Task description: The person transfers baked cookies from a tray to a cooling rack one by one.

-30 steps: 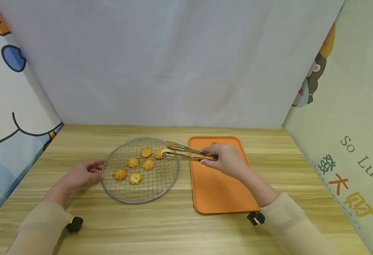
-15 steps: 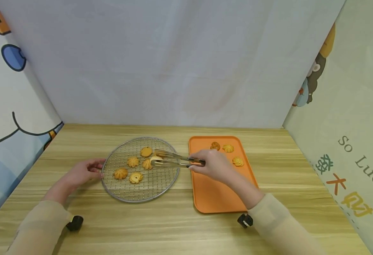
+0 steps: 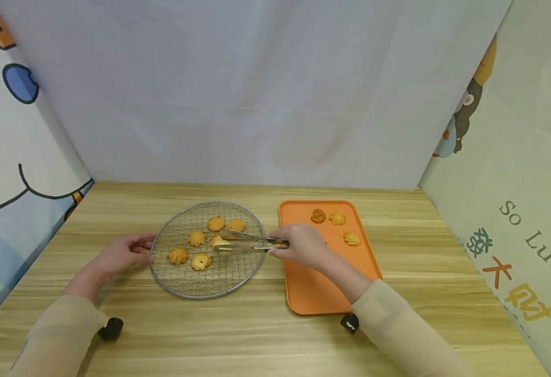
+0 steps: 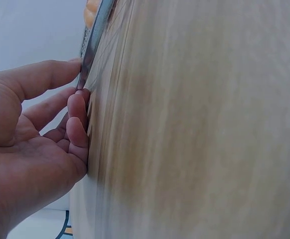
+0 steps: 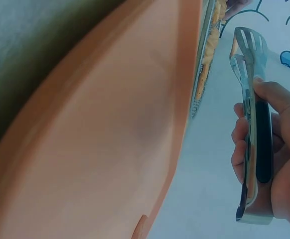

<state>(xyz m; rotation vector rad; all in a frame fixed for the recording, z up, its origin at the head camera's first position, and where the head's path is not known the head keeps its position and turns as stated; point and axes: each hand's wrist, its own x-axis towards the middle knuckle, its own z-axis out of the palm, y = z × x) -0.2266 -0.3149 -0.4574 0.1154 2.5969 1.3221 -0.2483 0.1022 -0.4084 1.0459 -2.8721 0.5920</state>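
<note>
A round wire rack [image 3: 230, 285] with several golden cookies, among them a ring-shaped cookie [image 3: 201, 262], lies on the table. At its left rim, my left hand [image 3: 121, 256] pinches the edge, thumb above and fingers below, as the left wrist view shows. My right hand [image 3: 303, 246] grips metal tongs [image 3: 251, 238] by their dark handles. The slotted tips are spread apart over the right half of the rack, right at a fluted cookie [image 3: 217, 240] that they partly cover. Whether they touch it, I cannot tell. The tongs [image 5: 252, 55] also appear in the right wrist view.
An orange tray [image 3: 313, 298] lies right of the rack, beneath my right forearm. Toward its far end are a pretzel-shaped cookie [image 3: 318, 215], a fluted cookie [image 3: 337, 218] and a swirled cookie [image 3: 351, 239]. A pale cloth wall [image 3: 256, 104] stands behind the wooden table [image 3: 186, 335].
My right hand has moved left and slightly nearer, bringing the tongs from the rack's right edge to the fluted cookie. The tray's cookies have come into view. My left hand stays put.
</note>
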